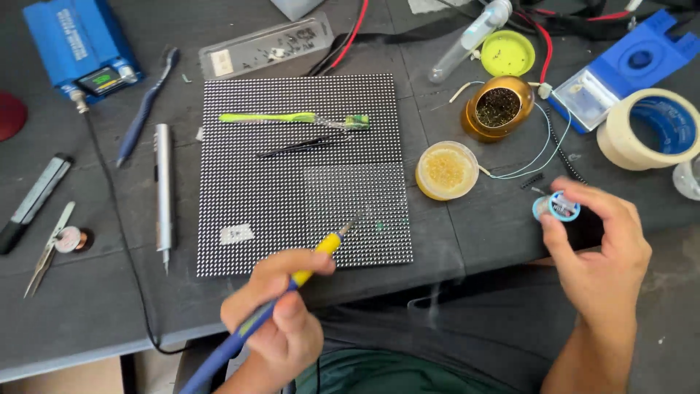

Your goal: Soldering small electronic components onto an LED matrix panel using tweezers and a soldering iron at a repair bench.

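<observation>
Fingers (288, 273) of the left hand (281, 314) are gripping a soldering iron (292, 281), its tip hovering over the dotted panel (292, 146). The right hand (601, 252) is pinching a small solder spool (556, 207) off the panel's right edge; no fresh joint is showing, so soldering is seemingly just beginning.

A dark grey table (87, 314) fills nearly the whole view, its top scuffed and dusty, its front edge running along the bottom left. Below that edge, at the lower left corner, a strip of light brown floor (65, 379) shows. Soft, even light falls across the surface, with only faint shadows. No wall or window is in view.
</observation>
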